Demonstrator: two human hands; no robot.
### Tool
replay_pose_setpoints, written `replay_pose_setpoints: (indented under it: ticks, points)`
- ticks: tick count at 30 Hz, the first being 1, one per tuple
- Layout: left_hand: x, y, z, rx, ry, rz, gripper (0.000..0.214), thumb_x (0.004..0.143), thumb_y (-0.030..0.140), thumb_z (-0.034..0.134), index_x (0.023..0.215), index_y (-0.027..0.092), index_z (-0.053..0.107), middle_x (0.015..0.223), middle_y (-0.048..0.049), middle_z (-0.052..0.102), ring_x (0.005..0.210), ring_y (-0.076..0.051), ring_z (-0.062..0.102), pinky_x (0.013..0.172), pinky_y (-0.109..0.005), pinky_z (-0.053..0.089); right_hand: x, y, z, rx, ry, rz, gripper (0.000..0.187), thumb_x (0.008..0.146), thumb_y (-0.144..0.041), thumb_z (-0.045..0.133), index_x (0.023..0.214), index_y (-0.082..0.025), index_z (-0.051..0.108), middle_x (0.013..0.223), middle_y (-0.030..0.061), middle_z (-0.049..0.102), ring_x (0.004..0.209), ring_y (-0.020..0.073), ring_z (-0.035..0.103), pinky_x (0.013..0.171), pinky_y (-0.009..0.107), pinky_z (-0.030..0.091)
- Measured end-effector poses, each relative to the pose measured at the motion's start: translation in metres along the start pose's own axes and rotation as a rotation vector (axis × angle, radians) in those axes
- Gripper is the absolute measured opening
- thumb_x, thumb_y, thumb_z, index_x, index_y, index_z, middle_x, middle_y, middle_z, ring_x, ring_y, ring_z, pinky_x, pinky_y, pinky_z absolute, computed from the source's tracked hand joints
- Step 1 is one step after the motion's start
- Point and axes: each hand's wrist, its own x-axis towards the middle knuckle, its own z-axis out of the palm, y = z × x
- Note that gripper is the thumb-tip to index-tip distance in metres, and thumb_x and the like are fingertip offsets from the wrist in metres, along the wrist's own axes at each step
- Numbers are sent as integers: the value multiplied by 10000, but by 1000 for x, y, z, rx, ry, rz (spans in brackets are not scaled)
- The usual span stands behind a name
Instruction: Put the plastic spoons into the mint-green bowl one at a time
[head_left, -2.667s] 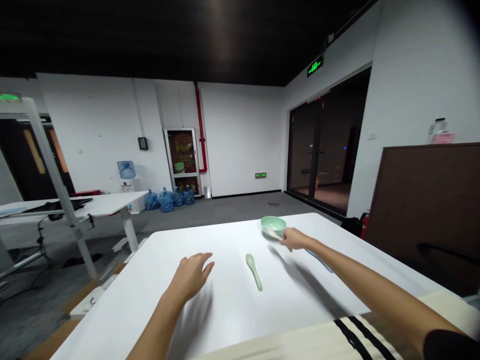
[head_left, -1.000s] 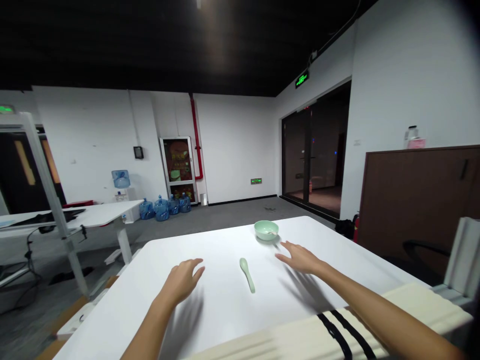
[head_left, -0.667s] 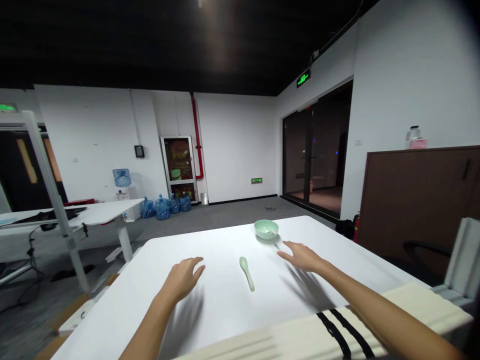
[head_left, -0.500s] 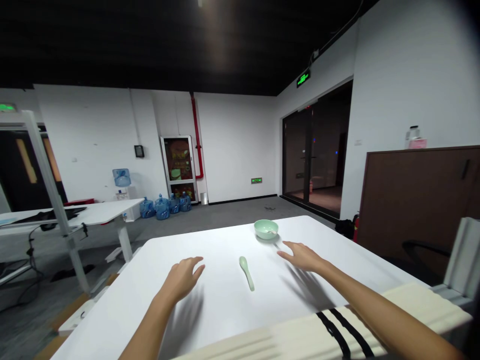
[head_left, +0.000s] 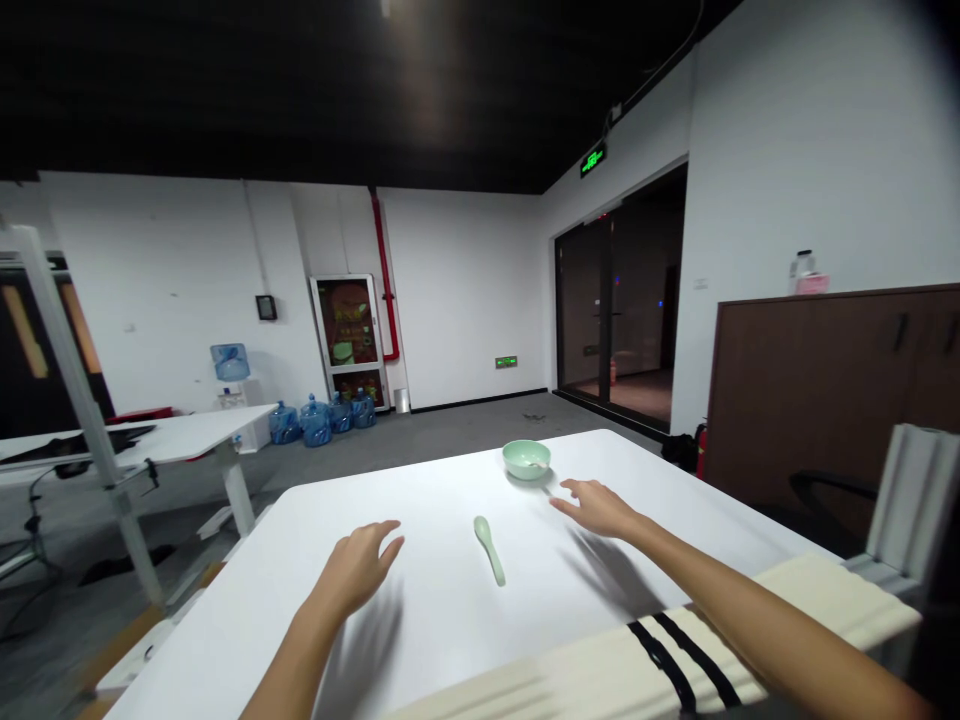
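A light green spoon (head_left: 489, 550) lies on the white table (head_left: 442, 630), its bowl end pointing away from me. Beyond it, near the far edge, stands a green bowl (head_left: 526, 460) with something small and pale inside that I cannot make out. My left hand (head_left: 361, 562) hovers to the left of the spoon, thumb and fingers apart, holding nothing. Over the table at right, my right hand (head_left: 596, 507) is also open and empty. Its fingertips reach toward the bowl but stay apart from it.
A cream cloth (head_left: 600, 660) with black stripes lies along the table's near edge. To the right are a brown cabinet (head_left: 810, 390) and a chair (head_left: 832, 490). Another white table (head_left: 202, 432) with a metal post stands at left, with blue water bottles (head_left: 316, 422) behind.
The view has turned slightly to the right, so the scene sits a little further left. Both hands remain open in nearly the same places; the spoon and bowl have not moved on the table.
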Motion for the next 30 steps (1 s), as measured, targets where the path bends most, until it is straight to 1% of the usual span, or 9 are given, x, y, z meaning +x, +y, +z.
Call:
replay_pose_setpoints:
  ticks: [3,6,8,11,15,19,22,25,30]
  points:
    - [2,1,0,2,-6,-2,522,931,498,325,1284,219,591,1324,-72,623,1233,-264,560,980,-379,437,12,-3,-9,-10,71,18,555,891,-570,438,1219,-170,638,1117,134,692,1044,262,625,797,297,444]
    - [4,3,-1,-2,-23,-1,518,928,493,330,1282,222,594,1323,-68,625,1233,-264,562,983,-379,439,32,-5,-19,-51,118,36,465,884,-518,474,1127,-180,680,1084,129,699,1016,253,628,782,287,431]
    - [5,4,0,-10,-23,-1,516,926,494,333,1280,226,597,1318,-65,629,1223,-264,570,983,-380,441,50,-6,-23,-78,126,50,443,871,-510,493,1090,-180,691,1083,131,696,1006,254,630,777,287,428]
    - [7,3,2,-21,-20,2,515,927,497,333,1282,233,597,1306,-61,638,1206,-264,582,985,-381,441,80,-6,-24,-98,112,69,420,847,-496,524,1045,-173,705,1070,133,695,1020,259,626,778,282,425]
    - [10,0,4,-34,-18,-5,513,925,507,341,1287,246,594,1309,-52,636,1203,-266,582,994,-395,437,117,-7,-16,-137,79,116,367,819,-466,555,982,-179,715,1036,139,699,971,270,644,751,301,434]
    - [10,-1,5,-57,-20,-14,505,926,515,343,1291,268,589,1329,-37,622,1229,-262,565,1011,-396,426,145,-10,-5,-188,48,161,299,795,-413,572,897,-171,714,1003,146,700,909,269,663,715,309,449]
    - [11,-1,5,-69,-17,-6,493,930,510,349,1292,279,589,1323,-29,627,1236,-258,560,1026,-395,415,162,-11,4,-207,11,188,262,759,-374,597,847,-158,717,985,151,702,896,262,668,700,299,459]
    - [12,-1,6,-69,-12,-7,486,935,508,348,1300,290,584,1319,-21,630,1222,-259,567,1049,-412,394,177,-9,12,-217,-48,195,229,722,-353,621,770,-148,714,921,147,708,871,255,674,699,300,467]
    - [15,-3,8,-92,-6,-12,479,942,513,338,1313,315,568,1335,-11,618,1223,-255,562,1089,-432,352,196,1,28,-205,-110,207,243,665,-357,670,777,-144,701,802,110,698,819,256,671,671,306,465]
